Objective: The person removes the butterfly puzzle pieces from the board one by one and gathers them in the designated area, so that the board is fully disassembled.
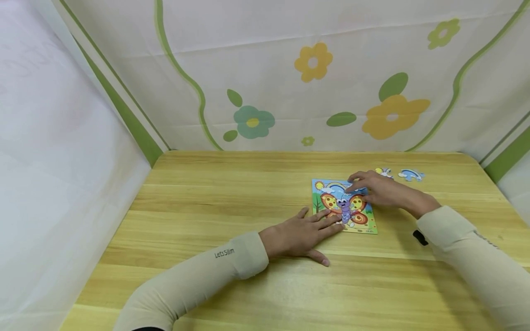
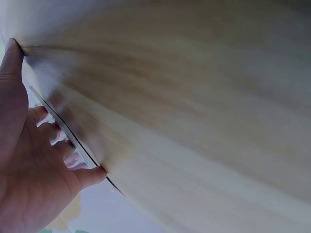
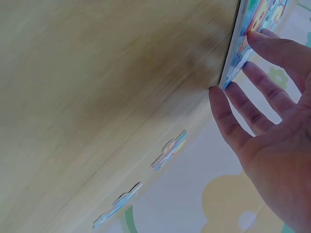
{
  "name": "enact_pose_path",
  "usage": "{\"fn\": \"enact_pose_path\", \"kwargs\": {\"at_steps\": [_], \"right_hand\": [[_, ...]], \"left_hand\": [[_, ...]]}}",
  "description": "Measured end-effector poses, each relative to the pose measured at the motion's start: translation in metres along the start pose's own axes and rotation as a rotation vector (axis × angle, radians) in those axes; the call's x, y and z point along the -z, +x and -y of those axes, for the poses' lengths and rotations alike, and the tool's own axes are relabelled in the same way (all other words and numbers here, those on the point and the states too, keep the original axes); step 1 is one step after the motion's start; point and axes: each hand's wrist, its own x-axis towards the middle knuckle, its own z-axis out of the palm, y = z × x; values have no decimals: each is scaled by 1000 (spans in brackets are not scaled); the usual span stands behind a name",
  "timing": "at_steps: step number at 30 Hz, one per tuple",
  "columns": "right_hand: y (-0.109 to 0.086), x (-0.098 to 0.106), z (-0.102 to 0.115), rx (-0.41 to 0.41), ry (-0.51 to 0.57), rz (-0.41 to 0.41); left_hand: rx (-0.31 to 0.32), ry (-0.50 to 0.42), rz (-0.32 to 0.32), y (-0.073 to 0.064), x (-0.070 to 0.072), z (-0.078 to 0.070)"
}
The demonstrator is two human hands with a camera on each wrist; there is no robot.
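Observation:
A square butterfly jigsaw puzzle (image 1: 367, 226) lies on the table, with a sun, a rainbow and a purple-bodied butterfly on it. My left hand (image 1: 306, 232) rests with spread fingers over its lower left part, thumb out on the tabletop. In the left wrist view, the little finger of the left hand (image 2: 34, 165) touches the board's edge. My right hand (image 1: 383, 191) touches the puzzle's upper right part. The right wrist view shows that hand (image 3: 277, 111) with loosely extended fingers at the board's edge, no loose piece visible in it.
Two loose puzzle pieces lie beyond the right hand: one with a yellow part (image 1: 386, 173) and a blue rainbow piece (image 1: 411, 174). The wooden table (image 1: 215, 197) ends at a white cloth wall (image 1: 265, 69) with printed flowers. A black object (image 1: 420, 237) shows by the right cuff.

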Motion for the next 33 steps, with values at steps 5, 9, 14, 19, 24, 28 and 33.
{"fn": "enact_pose_path", "kwargs": {"at_steps": [5,9,14,19,24,28,33], "right_hand": [[1,0,0,-15,7,6],[1,0,1,-9,11,6],[3,0,1,1,0,11],[5,0,2,6,-6,22],[3,-1,2,6,-1,16],[1,-1,2,1,3,17],[1,0,4,2,8,26]], "left_hand": [[-1,4,0,0,0,0],[-1,7,-4,0,0,0],[-3,16,-12,0,-2,0],[-3,13,-10,1,-2,0],[-1,10,-8,0,-1,0],[1,4,-4,1,-2,0],[2,4,-3,1,-2,0]]}}
